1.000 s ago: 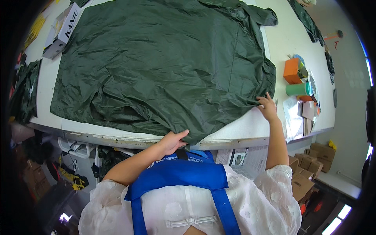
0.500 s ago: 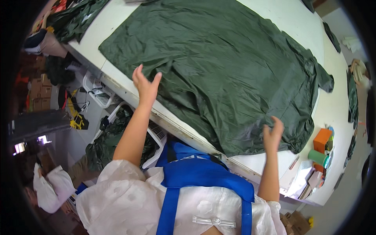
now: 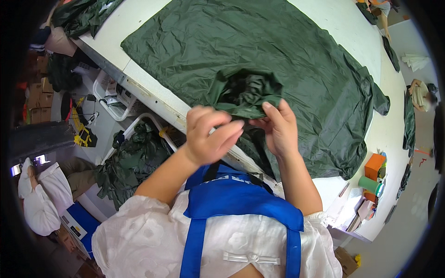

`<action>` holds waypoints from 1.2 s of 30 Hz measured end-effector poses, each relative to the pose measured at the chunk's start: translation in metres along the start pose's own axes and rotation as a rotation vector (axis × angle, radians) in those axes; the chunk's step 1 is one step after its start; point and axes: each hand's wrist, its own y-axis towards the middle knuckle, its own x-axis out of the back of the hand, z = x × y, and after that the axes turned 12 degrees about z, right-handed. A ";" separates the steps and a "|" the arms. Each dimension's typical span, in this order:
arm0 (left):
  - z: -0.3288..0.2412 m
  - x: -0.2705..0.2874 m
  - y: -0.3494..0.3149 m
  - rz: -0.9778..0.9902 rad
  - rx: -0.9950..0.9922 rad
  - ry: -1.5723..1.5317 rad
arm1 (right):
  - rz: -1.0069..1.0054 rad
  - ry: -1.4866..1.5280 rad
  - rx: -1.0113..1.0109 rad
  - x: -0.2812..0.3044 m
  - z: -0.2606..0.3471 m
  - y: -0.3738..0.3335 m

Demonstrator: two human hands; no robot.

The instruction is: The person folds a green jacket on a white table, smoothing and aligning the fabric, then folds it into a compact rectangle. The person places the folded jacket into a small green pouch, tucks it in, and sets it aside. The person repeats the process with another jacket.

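Note:
A large dark green coated-fabric garment (image 3: 301, 60) lies spread and wrinkled across the white table. At its near side, a gathered, round opening like a hood (image 3: 250, 88) is lifted toward me, its dark inside showing. My right hand (image 3: 280, 129) pinches the near rim of this opening between thumb and fingers. Close to the rim's left side is my left hand (image 3: 206, 134), fingers bent and somewhat blurred. A gap shows between its thumb and index finger, with nothing visible in it. A dark strip of fabric hangs below the opening, between my forearms.
White plastic baskets (image 3: 111, 109) stand below the table edge, one with green fabric (image 3: 134, 157). An orange box (image 3: 373, 167), a green cylinder (image 3: 369, 184) and papers sit at the table's right end. Other people (image 3: 44, 204) are at left and far right.
Both hands have come together from wide apart over the garment. The right hand has taken hold of the hood-like opening's rim, which is now raised off the cloth.

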 end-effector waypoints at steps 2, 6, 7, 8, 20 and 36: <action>-0.012 0.001 -0.018 0.048 0.118 -0.401 | -0.018 0.008 0.067 -0.002 -0.001 -0.010; -0.020 -0.012 -0.018 -0.048 0.955 -1.714 | 0.038 -0.071 0.139 0.007 -0.013 -0.026; -0.017 -0.014 -0.015 -0.068 1.003 -1.754 | 0.058 -0.109 0.143 0.009 -0.016 -0.030; -0.016 -0.016 -0.012 -0.089 1.051 -1.793 | 0.054 -0.131 0.136 0.009 -0.016 -0.036; -0.011 -0.008 -0.016 0.299 1.007 -1.119 | -0.147 0.037 0.227 0.007 -0.026 -0.046; 0.062 0.048 0.081 0.779 0.076 -0.360 | 0.152 -1.055 0.385 -0.012 -0.032 -0.067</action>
